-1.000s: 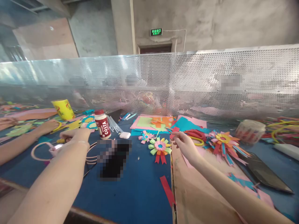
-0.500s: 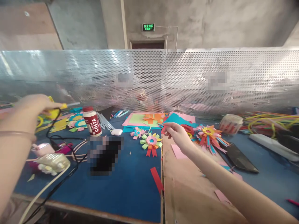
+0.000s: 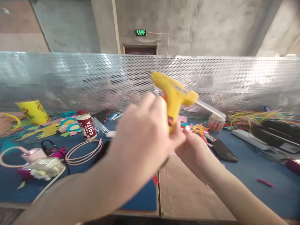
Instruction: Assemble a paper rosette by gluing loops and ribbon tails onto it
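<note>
My left hand [image 3: 145, 131] is closed round the handle of a yellow glue gun [image 3: 174, 92], held up in the middle of the view with its nozzle pointing left and a clear glue stick sticking out at the right. My right hand [image 3: 195, 148] sits just below and right of it, fingers curled against the gun's handle; what it pinches is hidden. A paper flower [image 3: 199, 128] lies on the table right behind the hands.
A Costa bottle [image 3: 86, 124], yellow cup [image 3: 34, 111], coiled cord [image 3: 82, 150] and white plug [image 3: 47, 165] lie at left on the blue mat [image 3: 140, 197]. A black phone [image 3: 222, 151] and coloured wires [image 3: 255, 115] are at right. A perforated metal screen [image 3: 70, 78] stands behind. Another person's hand [image 3: 4, 123] is far left.
My left hand has carried the yellow glue gun from the far left up to the centre. My right hand has drawn back from the paper flowers to meet it.
</note>
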The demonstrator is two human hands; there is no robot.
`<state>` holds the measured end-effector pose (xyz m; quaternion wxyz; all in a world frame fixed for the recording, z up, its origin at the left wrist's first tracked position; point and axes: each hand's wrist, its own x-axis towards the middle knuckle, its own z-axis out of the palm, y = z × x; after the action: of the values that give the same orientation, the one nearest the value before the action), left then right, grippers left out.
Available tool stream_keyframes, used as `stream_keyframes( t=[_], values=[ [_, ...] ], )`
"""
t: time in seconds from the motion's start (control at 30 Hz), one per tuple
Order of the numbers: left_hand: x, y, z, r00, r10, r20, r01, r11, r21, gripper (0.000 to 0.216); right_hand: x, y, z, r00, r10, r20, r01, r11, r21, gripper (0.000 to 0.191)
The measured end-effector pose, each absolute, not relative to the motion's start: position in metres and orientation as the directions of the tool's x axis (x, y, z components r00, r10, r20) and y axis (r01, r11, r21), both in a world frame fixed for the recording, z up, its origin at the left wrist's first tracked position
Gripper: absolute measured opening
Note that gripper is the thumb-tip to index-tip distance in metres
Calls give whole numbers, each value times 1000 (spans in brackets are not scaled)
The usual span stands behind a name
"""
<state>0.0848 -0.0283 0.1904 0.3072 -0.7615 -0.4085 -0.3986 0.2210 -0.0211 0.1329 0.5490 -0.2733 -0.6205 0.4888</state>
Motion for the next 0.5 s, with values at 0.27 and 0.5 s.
stream_keyframes(
  t=[0.27, 0.5],
  values=[
    [115, -48, 93, 585, 186, 790, 454, -882, -128, 21, 243, -69, 73, 166, 981, 104, -303, 151, -941, 40],
    [58, -17, 26, 702, 488, 519, 544, -837, 53, 22, 277, -98, 40, 232, 973, -15, -184, 29, -983, 52]
  ],
)
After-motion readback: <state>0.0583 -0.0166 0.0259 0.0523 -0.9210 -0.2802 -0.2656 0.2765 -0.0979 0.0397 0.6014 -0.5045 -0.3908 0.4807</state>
